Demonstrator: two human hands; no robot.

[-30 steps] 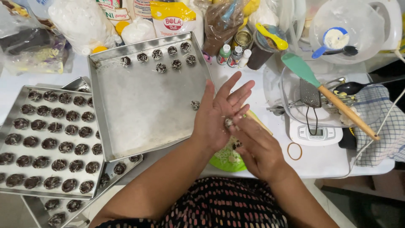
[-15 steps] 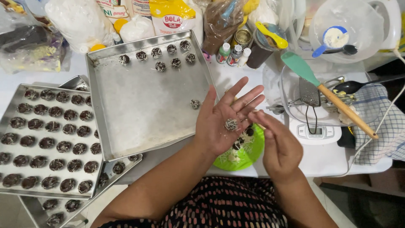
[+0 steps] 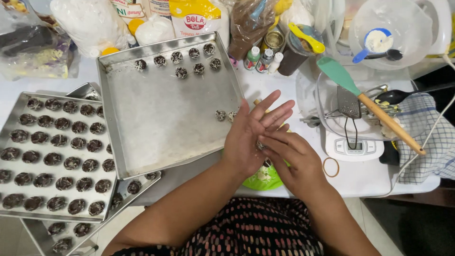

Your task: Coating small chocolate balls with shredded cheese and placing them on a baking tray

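White table (image 3: 265, 87) crowded — baking trays (image 3: 156, 128), bags, kitchen scale (image 3: 353, 147).

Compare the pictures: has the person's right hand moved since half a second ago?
Yes. The right hand has slid left, away from the white scale, and now lies across the left hand, covering its palm.

Single head camera, looking steeply down, close over hands, baking tray (image 3: 156, 114) and cluttered worktop edge.

Full tray (image 3: 9, 142) of choc balls at table's left edge; bags (image 3: 90, 23) along far edge; scale (image 3: 355, 149), green spatula (image 3: 339, 73) & checked cloth (image 3: 426, 137) at right.
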